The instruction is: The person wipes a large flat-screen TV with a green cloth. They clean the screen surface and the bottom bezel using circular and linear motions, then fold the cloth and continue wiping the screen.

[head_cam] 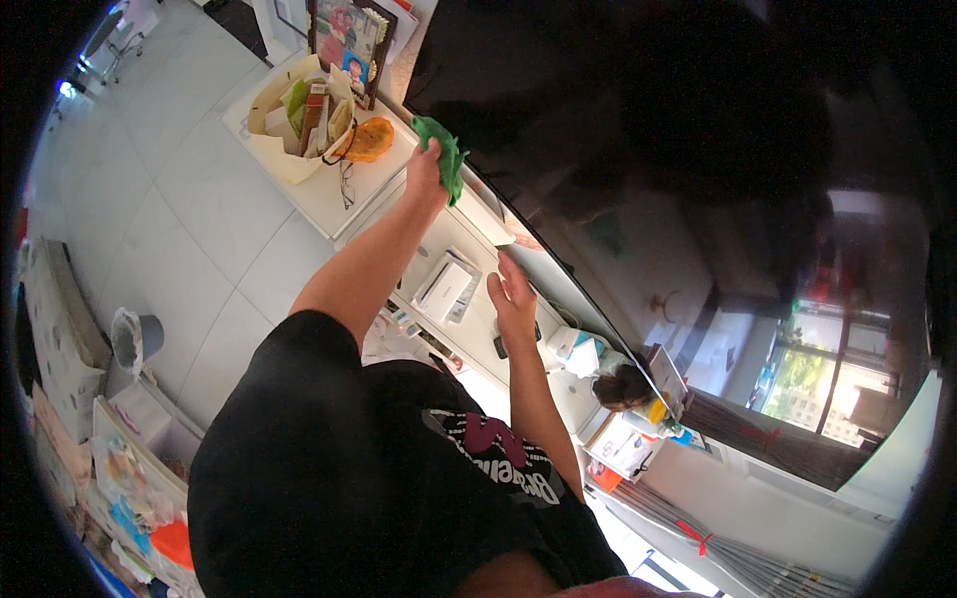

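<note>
My left hand (425, 178) is shut on a green cloth (448, 161), reaching out at the lower-left edge of a large dark television screen (635, 187). The cloth lies bunched around my fingers, at or very near the screen's frame; contact is unclear. My right hand (516, 303) holds nothing, its thumb apart from its fingers, above the white cabinet top (478, 340) between a white box (447, 290) and the screen. Left of my left hand are an orange dish (370, 140), eyeglasses (347, 185) and a cream basket (299, 168) of packets and papers.
A framed photograph (351, 45) stands behind the basket. A dark device (501, 346) lies by my right wrist. Tissue packs (579, 351), a brown furry-looking thing (622, 389) and bottles crowd the cabinet's right part. A lined waste bin (142, 336) stands on the tiled floor at left.
</note>
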A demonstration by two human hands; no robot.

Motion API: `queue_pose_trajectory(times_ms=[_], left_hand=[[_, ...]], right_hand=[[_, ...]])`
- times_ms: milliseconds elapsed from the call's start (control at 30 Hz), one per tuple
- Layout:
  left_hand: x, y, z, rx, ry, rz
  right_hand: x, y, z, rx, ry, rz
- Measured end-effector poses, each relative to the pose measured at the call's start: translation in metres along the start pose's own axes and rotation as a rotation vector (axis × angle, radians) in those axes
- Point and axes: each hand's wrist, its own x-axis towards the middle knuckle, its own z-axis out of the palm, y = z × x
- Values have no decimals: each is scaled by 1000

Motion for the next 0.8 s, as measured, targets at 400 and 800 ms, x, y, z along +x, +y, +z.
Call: queue_pose_trajectory(times_ms=[400, 800], left_hand=[[13, -46, 23, 443, 91, 333], [-35, -80, -3, 549, -252, -150]], right_hand=[[-25, 19, -51, -62, 51, 30], [-15, 47, -32, 393, 126, 166]])
